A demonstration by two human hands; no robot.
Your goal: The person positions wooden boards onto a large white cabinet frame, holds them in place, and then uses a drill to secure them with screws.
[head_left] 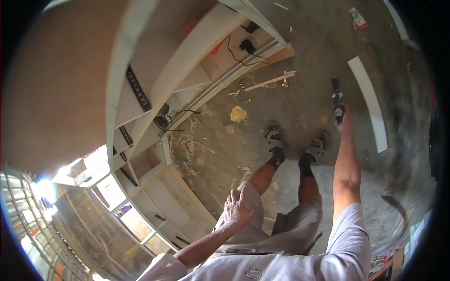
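My right arm stretches forward over the floor, and my right hand (344, 122) is wrapped round a black cordless drill (337, 99) whose narrow end points away from me. The drill is small in view, so its finer parts are hard to make out. My left hand (236, 211) rests on my left thigh, over the grey shorts (253, 229), with its fingers spread and nothing in it. To the right of the drill a long white strip (371, 105) lies on the floor, apart from my hand.
A large wooden cabinet frame (187, 56) with open compartments stands on the left. Black cables with a plug (247, 46) lie in it. Scraps (190, 150), a yellowish clump (238, 114) and a wooden stick (269, 81) litter the concrete floor. A curved dark strip (393, 204) lies at right.
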